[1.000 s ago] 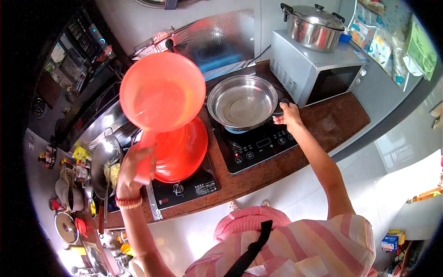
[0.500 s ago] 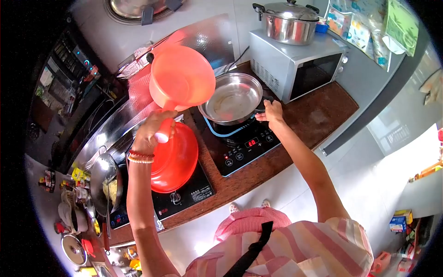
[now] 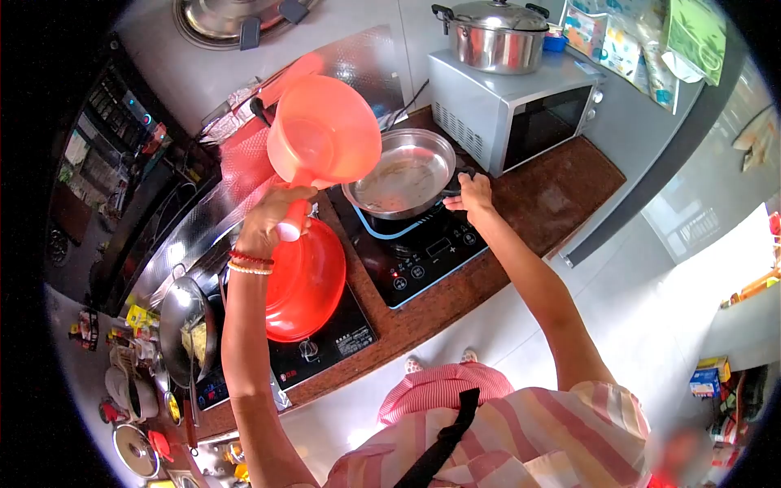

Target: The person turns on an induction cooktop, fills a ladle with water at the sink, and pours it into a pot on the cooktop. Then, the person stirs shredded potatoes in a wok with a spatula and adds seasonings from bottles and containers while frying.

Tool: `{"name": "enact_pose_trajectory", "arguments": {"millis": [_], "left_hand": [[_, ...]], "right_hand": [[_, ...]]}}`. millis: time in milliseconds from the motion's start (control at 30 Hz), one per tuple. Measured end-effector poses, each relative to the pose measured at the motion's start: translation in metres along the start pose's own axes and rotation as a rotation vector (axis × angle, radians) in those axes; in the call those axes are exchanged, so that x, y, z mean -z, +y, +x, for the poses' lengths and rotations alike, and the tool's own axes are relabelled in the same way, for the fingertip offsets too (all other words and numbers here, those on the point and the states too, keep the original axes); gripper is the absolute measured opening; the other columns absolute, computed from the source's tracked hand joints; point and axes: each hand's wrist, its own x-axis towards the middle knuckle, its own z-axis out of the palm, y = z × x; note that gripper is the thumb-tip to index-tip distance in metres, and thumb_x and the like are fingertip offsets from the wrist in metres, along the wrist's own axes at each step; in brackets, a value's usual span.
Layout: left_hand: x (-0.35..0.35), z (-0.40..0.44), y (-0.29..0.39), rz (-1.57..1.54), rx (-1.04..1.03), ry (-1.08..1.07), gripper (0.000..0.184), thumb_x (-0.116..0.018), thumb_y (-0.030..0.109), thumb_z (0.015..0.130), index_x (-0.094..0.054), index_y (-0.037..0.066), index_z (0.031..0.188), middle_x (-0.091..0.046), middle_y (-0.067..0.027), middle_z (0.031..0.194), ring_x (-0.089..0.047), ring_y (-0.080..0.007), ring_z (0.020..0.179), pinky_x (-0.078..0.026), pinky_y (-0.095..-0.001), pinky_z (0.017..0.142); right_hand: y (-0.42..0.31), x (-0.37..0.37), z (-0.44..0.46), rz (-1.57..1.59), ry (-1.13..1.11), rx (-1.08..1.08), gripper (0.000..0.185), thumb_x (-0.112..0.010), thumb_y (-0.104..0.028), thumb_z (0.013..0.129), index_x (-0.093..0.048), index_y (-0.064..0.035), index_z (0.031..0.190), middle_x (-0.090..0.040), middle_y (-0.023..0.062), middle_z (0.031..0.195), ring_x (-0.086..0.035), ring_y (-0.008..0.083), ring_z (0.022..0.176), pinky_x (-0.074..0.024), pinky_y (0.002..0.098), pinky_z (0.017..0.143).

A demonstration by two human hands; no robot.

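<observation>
My left hand (image 3: 277, 215) is closed around the handle of a translucent orange-red plastic water dipper (image 3: 325, 134). The dipper is tilted, its mouth facing me, and its rim overlaps the left side of a stainless steel pan (image 3: 403, 175) in this view. My right hand (image 3: 472, 195) grips the pan's black side handle. The pan is over the black induction cooker (image 3: 423, 264); I cannot tell whether its base touches the glass. A thin layer of liquid seems to lie in the pan. Below my left hand a red plastic basin (image 3: 309, 285) rests on a second cooker (image 3: 325, 354).
A silver microwave (image 3: 508, 106) with a lidded steel pot (image 3: 498, 37) on top stands at the back right. To the left is a dark wok (image 3: 183, 317) with food and a utensil. Foil sheeting (image 3: 358, 69) lines the wall behind. The counter edge (image 3: 443, 301) runs before me.
The dipper has shifted slightly right towards the pan and its handle has turned a little. The cooker's red "E0" display has gone dark. My right hand still grips the pan handle.
</observation>
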Motion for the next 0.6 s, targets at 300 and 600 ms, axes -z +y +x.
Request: {"name": "enact_pose_trajectory", "arguments": {"millis": [300,600], "left_hand": [[-0.001,-0.014,-0.005,0.022,-0.030,-0.038,0.024,-0.057,0.019,0.081,-0.060,-0.002,0.093,-0.057,-0.0073,0.069,-0.054,-0.0155,0.051,-0.044,-0.0255,0.046],[0.003,-0.007,-0.027,-0.065,-0.165,-0.058,0.025,-0.065,0.015,0.074,-0.055,-0.003,0.089,-0.054,-0.0085,0.074,-0.056,-0.0185,0.054,-0.047,-0.0280,0.043]], "right_hand": [[0.010,0.003,0.013,0.009,-0.042,-0.031,0.046,-0.048,-0.020,0.086,-0.029,0.0111,0.114,-0.055,0.0248,0.088,-0.062,0.0292,0.052,-0.0547,0.0349,0.044],[0.046,0.010,0.050,-0.024,-0.107,-0.049,0.035,-0.050,-0.024,0.086,-0.042,0.0067,0.102,-0.058,0.0189,0.077,-0.061,0.0268,0.051,-0.0537,0.0345,0.044]]}}
